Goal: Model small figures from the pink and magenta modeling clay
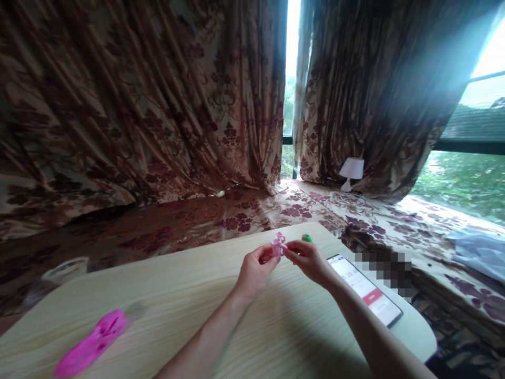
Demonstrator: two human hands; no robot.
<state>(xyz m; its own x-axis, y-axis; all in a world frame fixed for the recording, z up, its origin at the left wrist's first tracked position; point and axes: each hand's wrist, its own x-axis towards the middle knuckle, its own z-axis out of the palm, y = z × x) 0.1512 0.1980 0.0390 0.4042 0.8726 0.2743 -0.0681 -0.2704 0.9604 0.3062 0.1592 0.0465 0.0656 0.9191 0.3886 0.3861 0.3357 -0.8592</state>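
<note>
A small light-pink piece (276,247), shaped somewhat like a tiny cup or figure, is held up over the table between my two hands. My left hand (254,268) is closed, pinching it from the left with thumb and fingertips. From the right, my right hand (310,260) is closed too, its fingertips on a thin part at the piece's right side. A small green object (306,238) with a spot of pink sits just beyond my right hand. What the pink piece is exactly, I cannot make out.
On the pale wooden table (173,284), a long, bright-pink soft-looking lump (92,342) lies at the left. A phone (365,289) with its screen lit lies by my right forearm. Behind are a flowered cloth surface (240,221), curtains (221,105) and a white lamp (351,168).
</note>
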